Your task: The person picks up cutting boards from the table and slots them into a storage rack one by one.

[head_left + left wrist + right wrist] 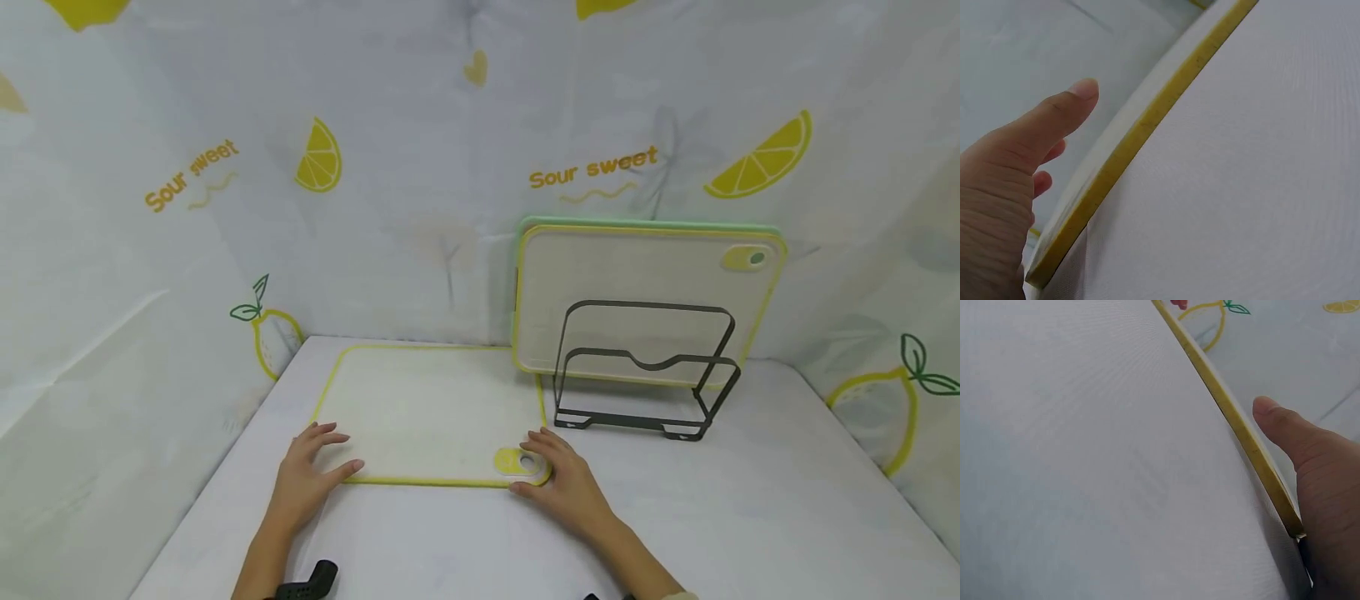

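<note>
The left hand [311, 467] lies flat with straight, slightly spread fingers on the near left corner of the white, yellow-rimmed plastic cutting board [431, 412], which lies flat on the white tabletop [750, 508]. The right hand [566, 483] rests relaxed fingers on the board's near right corner, gripping nothing. Further right stands a dark wire rack [645, 375] bearing two upright boards [645, 283]. The backdrop [375, 167] reads "Sour sweet".

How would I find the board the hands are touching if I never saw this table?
Look at the white table under the lemon-print curtain. Left of the black wire rack lies a yellow-rimmed cutting board, with the left hand and right hand at its near corners. Unlike the boards leaning upright behind the rack, it lies flat.
</note>
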{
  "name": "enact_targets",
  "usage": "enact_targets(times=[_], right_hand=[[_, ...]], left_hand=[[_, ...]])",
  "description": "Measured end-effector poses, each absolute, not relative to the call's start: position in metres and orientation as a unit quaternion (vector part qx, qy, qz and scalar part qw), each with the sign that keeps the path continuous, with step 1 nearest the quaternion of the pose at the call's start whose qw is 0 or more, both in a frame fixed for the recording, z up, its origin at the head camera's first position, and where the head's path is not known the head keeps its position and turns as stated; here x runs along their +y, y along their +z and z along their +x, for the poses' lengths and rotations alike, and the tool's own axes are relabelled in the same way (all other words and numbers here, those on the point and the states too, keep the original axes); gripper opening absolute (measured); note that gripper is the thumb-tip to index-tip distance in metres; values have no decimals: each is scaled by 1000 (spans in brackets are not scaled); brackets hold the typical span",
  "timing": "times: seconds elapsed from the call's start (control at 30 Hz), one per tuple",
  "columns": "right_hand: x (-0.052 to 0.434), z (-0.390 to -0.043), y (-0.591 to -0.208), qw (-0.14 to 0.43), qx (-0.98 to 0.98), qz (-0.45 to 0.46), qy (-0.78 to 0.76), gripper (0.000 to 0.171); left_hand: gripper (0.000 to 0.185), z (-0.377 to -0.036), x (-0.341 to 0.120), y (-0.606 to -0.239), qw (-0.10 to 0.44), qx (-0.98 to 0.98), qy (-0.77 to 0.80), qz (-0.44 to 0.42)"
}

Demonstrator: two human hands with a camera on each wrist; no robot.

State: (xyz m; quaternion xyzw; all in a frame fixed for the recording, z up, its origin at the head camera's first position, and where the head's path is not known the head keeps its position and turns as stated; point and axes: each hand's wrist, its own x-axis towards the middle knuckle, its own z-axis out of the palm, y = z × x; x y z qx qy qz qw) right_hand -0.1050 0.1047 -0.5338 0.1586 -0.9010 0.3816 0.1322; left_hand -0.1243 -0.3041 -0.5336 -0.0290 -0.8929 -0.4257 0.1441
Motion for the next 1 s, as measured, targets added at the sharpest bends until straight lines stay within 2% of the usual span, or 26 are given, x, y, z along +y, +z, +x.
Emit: enact_targets(times=[0.37,0.53,0.67,1.0], right_hand=[[105,-107,-534,115,-905,157,378,68],[103,-105,-533,95,-914,140,368,74],[101,-104,-533,94,-923,136,348,73],[100,-102,-533,108,-925,155,330,66]], left_hand=[[59,-121,-306,-530,111,-935,-335,-43],[61,-123,-305,-534,142,-938,-305,-78],[62,-124,-305,-538,174,-940,-277,-103],[68,-122,-298,-536,182,-944,-261,-87]])
